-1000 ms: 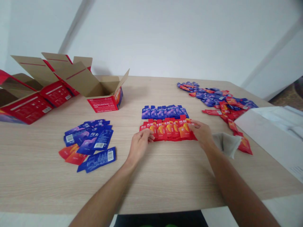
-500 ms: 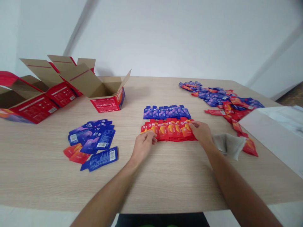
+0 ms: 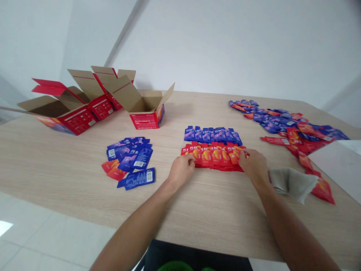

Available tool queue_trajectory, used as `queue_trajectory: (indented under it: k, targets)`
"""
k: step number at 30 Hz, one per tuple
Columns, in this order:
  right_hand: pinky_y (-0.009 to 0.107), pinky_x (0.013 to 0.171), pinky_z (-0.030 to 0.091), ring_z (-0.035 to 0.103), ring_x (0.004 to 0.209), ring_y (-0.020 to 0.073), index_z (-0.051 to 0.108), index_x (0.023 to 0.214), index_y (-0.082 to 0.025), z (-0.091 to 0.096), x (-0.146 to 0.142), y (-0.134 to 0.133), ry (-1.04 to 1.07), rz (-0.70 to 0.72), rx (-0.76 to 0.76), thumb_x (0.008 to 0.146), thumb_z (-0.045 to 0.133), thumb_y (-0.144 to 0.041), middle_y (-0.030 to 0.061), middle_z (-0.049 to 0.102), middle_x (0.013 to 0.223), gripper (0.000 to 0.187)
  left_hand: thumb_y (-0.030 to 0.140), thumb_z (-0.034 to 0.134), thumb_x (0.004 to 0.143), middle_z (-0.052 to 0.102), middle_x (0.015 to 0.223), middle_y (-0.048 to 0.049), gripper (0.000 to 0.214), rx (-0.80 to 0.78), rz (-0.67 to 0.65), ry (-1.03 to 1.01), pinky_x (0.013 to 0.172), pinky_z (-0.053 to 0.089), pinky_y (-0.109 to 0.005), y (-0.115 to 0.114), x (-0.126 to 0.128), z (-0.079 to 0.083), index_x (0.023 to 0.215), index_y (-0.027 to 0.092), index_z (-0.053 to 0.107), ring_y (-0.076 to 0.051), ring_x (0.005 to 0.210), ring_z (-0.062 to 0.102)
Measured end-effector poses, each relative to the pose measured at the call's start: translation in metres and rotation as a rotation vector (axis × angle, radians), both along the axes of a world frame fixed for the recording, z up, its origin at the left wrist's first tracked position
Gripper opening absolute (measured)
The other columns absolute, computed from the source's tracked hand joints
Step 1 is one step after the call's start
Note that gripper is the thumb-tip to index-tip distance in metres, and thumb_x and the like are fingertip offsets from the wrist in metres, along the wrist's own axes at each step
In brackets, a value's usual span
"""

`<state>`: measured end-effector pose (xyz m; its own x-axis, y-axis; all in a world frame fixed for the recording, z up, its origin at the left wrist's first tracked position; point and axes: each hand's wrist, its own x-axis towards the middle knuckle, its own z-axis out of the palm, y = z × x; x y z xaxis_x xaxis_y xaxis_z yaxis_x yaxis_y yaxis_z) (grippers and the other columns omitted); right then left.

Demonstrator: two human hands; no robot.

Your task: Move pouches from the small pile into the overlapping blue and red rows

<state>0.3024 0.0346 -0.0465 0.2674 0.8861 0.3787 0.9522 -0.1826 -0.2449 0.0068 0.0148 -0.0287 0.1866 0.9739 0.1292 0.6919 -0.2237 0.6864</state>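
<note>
A row of overlapping red pouches [image 3: 216, 157] with orange fruit prints lies flat on the table in front of me. At its lower left end is my left hand [image 3: 182, 169], with fingers curled closed against the pouches. My right hand [image 3: 254, 165] pinches the right end of the same row, its fingertips partly hidden by the hand. Just behind the red row, a second row of blue pouches [image 3: 213, 134] lies overlapped. To the left rests a loose pile of blue pouches [image 3: 134, 156] with red pouches [image 3: 115, 171] at its edge.
Open red cardboard boxes [image 3: 145, 120] stand at the back left, flaps raised. On the right spreads a long heap of mixed blue and red pouches [image 3: 278, 120]. A grey cloth [image 3: 293, 182] lies beside my right forearm, near a white surface [image 3: 338, 162] at the right edge.
My view has turned left, so everything sits further right and floor shows at lower left. Both hands stay at the ends of the red row, the left fingers now more curled.
</note>
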Motion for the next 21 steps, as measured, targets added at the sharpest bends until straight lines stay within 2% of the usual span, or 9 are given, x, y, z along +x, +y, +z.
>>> queue_trajectory:
  k: [3,6,11,16,21]
  targets:
    - [0.034,0.082,0.047,0.067,0.092,0.0283,0.077,0.101,-0.011,0.005,-0.020,-0.003,0.022,0.099,0.054,0.092,0.050,-0.024,0.0161,0.074,0.101,0.031,0.008,0.050,0.078,0.077,0.096,-0.0113,0.031,-0.046,-0.011,0.246,0.080,0.049,-0.031,0.001,-0.008,0.005,0.094,0.018,0.075,-0.025,0.091,0.071]
    - [0.035,0.083,0.047,0.066,0.091,0.0278,0.076,0.095,-0.013,0.010,-0.052,-0.008,0.081,0.246,0.096,0.091,0.050,-0.022,0.0140,0.074,0.097,0.028,0.005,0.053,0.073,0.075,0.100,-0.0175,0.034,-0.076,-0.069,0.515,0.081,0.050,-0.034,0.000,-0.020,0.015,0.099,0.014,0.074,-0.029,0.096,0.070]
    - [0.035,0.088,0.048,0.065,0.092,0.0261,0.073,0.089,-0.016,0.011,-0.109,-0.018,0.226,0.497,0.209,0.091,0.048,-0.017,0.0112,0.073,0.095,0.025,0.004,0.053,0.076,0.072,0.107,-0.0205,0.036,-0.054,-0.096,0.800,0.092,0.049,-0.040,-0.010,-0.056,0.035,0.107,0.010,0.072,-0.031,0.107,0.065]
    - [0.034,0.087,0.048,0.065,0.090,0.0252,0.071,0.086,-0.017,0.010,-0.141,-0.024,0.309,0.607,0.211,0.090,0.050,-0.012,0.0098,0.072,0.092,0.022,0.009,0.053,0.081,0.069,0.116,-0.0233,0.036,-0.135,-0.029,0.968,0.095,0.048,-0.046,-0.028,-0.090,0.038,0.114,0.008,0.068,-0.036,0.114,0.062]
    - [0.033,0.085,0.049,0.065,0.091,0.0241,0.070,0.087,-0.018,0.006,-0.154,-0.025,0.375,0.676,0.162,0.089,0.052,-0.008,0.0084,0.072,0.094,0.020,0.008,0.051,0.081,0.069,0.116,-0.0234,0.038,-0.159,0.015,0.958,0.093,0.049,-0.046,-0.029,-0.094,0.031,0.116,0.008,0.067,-0.035,0.111,0.065]
